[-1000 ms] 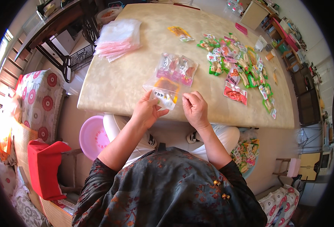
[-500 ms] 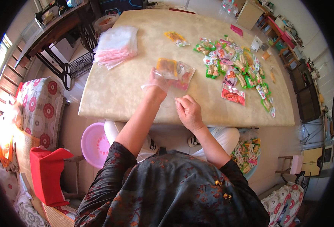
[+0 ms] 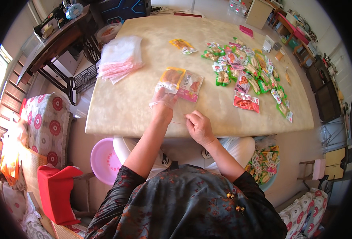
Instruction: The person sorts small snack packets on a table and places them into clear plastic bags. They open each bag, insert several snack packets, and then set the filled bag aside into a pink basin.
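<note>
- Head view, left: the left grip [image 3: 162, 105] is passed through the mouth of a clear, thin plastic bag [image 3: 178, 115] and set against the near end of a flat yellow-and-white plastic packet [image 3: 172, 76]; whether it is clamped there cannot be told.
- Head view, right: the bag's rim is pinched by the right grip [image 3: 199, 125], thumb and finger together.
- Head view, middle: the yellow-and-white packet is laid beside and seemingly partly over a flat pink-and-clear packet [image 3: 193, 84] on the beige surface [image 3: 116, 111].
- Head view, progress as judged: two packets are gathered at the bag, its mouth unclosed; another yellow packet [image 3: 183, 45], a green-white-red packet heap [image 3: 252, 71] and stacked pink-ended clear bags [image 3: 121, 55] are left untouched.
</note>
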`<state>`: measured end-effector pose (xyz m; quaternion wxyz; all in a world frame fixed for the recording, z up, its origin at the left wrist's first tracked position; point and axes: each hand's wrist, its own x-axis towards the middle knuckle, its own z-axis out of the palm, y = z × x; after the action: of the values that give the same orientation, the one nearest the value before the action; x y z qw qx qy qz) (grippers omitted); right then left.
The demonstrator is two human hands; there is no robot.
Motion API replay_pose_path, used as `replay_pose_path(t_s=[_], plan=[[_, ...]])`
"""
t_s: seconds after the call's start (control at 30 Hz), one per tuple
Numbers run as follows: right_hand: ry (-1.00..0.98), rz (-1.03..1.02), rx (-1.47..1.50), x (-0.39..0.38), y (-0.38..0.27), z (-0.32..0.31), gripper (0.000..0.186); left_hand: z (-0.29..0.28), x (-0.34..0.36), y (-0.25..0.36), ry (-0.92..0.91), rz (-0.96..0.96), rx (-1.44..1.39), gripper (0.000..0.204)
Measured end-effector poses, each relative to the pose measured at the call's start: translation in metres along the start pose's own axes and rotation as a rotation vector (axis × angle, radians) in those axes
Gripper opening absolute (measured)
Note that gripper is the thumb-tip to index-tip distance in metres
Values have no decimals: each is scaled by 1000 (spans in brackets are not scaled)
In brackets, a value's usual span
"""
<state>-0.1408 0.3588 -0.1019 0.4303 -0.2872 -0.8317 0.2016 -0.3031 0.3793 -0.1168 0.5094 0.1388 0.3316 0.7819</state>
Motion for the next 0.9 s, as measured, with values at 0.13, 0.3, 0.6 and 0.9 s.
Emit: replay_pose_path(t_s=[0.13, 0.3, 0.6, 0.9], plan=[[-26, 32, 19, -5, 8, 0, 11, -8, -37, 13, -112, -53, 338, 21], [-27, 108, 128, -8, 14, -1, 8, 20, -81, 97, -404, -349, 976, 17], [-96, 120, 185, -5, 8, -6, 10, 54, 157, 50, -358, 277, 1441, 48], [-87, 87, 176, -4, 12, -7, 16, 111, 249, -26, 154, -51, 1504, 71]])
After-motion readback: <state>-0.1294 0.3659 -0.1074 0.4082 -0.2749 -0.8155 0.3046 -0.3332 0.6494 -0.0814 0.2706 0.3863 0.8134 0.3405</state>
